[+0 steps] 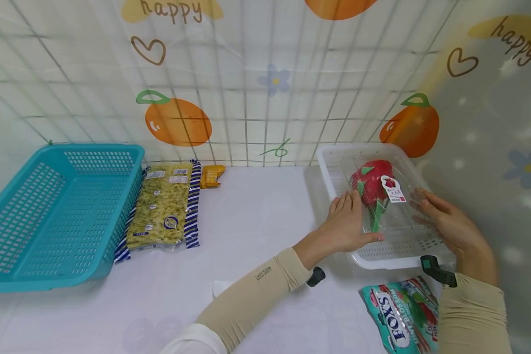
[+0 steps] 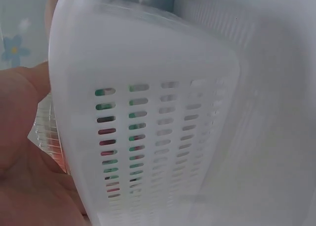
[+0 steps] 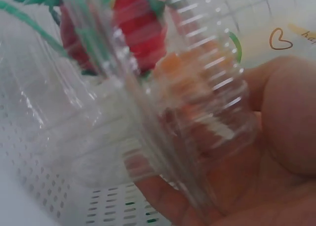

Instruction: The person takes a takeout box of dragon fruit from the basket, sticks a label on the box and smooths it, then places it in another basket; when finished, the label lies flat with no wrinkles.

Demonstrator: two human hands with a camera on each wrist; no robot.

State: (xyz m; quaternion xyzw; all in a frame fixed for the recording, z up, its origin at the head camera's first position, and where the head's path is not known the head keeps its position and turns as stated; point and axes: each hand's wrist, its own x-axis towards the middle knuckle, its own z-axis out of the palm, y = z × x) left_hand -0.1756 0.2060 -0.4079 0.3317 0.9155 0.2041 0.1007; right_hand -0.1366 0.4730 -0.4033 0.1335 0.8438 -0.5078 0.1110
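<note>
A clear plastic clamshell box (image 1: 404, 216) with a red artificial rose (image 1: 373, 184) and a white label lies tilted in the white basket (image 1: 371, 264). My right hand (image 1: 460, 228) holds the box at its right edge; in the right wrist view the fingers (image 3: 158, 194) reach under the clear plastic. On the box's left side rests my left hand (image 1: 347, 223), fingers straight and thumb spread toward the near side. In the left wrist view the basket's slotted wall (image 2: 148, 53) hides part of the box, with the left palm (image 2: 29, 161) beside its rim.
At the left stands a blue-green basket (image 1: 75, 206), with a bag of yellow spiral pasta (image 1: 159, 206) against it. A small orange packet (image 1: 212, 176) lies beside the bag. A green FOX'S candy bag (image 1: 400, 314) lies in front of the white basket. A curtained grid backs the table.
</note>
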